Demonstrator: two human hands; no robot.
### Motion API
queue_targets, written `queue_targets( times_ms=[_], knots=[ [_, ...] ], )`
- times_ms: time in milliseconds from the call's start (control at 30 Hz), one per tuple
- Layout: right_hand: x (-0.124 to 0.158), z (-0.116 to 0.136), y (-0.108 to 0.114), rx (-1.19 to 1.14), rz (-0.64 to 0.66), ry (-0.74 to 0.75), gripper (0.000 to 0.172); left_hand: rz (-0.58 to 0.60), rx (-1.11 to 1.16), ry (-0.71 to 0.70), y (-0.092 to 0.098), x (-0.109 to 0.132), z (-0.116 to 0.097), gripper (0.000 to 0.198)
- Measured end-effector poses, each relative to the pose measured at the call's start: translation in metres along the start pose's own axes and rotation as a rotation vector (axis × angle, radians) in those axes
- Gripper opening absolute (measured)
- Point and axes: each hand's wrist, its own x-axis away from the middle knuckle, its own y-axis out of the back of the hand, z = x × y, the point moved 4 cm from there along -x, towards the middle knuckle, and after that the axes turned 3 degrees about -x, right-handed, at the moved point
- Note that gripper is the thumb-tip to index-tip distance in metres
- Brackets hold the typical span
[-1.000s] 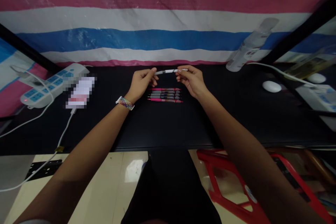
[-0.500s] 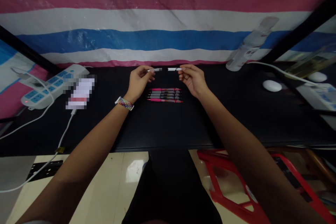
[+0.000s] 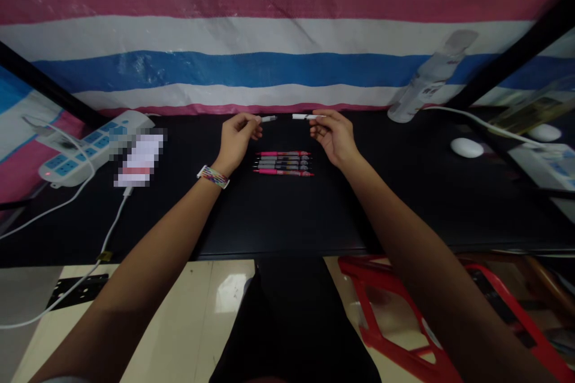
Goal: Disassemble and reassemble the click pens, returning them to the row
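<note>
Over the back of the black desk (image 3: 287, 215), my left hand (image 3: 236, 139) pinches a whitish pen (image 3: 269, 119), whose dark end points right. Facing it across a small gap, a white pen cap (image 3: 302, 116) with a dark mark sits between the fingertips of my right hand (image 3: 335, 139). The two pieces do not touch. Between my wrists lies a stack of several pens side by side: a pink pen (image 3: 281, 172) in front, grey pens (image 3: 281, 161) in the middle and another pink pen (image 3: 281, 154) behind.
To the left are a white power strip (image 3: 135, 122), a blurred-out phone (image 3: 141, 158) and a white cable (image 3: 119, 215). A clear bottle (image 3: 420, 90) and a white mouse-like object (image 3: 467, 147) stand on the right. A striped sheet (image 3: 287, 69) hangs behind; a red stool (image 3: 390, 335) is below.
My right hand has drawn slightly to the right with the white cap, so the gap between cap and pen is wider. The left hand is almost still; the row of pens is unchanged.
</note>
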Motion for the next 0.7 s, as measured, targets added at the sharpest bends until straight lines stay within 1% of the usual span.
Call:
queue_targets(
  times_ms=[100, 267, 367, 467, 567, 700],
  knots=[
    [-0.002, -0.001, 0.002, -0.002, 0.004, 0.008, 0.013, 0.011, -0.007, -0.008, -0.001, 0.001, -0.002, 0.031],
    [-0.005, -0.003, 0.005, -0.005, 0.012, 0.012, 0.013, 0.022, -0.029, -0.008, 0.000, 0.001, -0.002, 0.034],
    [-0.006, -0.001, 0.008, 0.012, 0.003, 0.022, 0.014, 0.014, -0.014, -0.002, 0.001, 0.001, -0.001, 0.028],
    [-0.006, 0.000, 0.010, 0.019, -0.020, 0.021, 0.014, 0.016, -0.006, -0.004, 0.001, 0.001, -0.002, 0.009],
    [-0.003, 0.000, 0.007, 0.029, -0.007, 0.020, 0.011, 0.041, -0.007, 0.004, -0.002, 0.003, -0.003, 0.011],
    [0.002, -0.002, -0.001, 0.076, 0.092, 0.005, 0.010, 0.104, -0.015, 0.015, -0.007, 0.007, -0.005, 0.016]
  ],
)
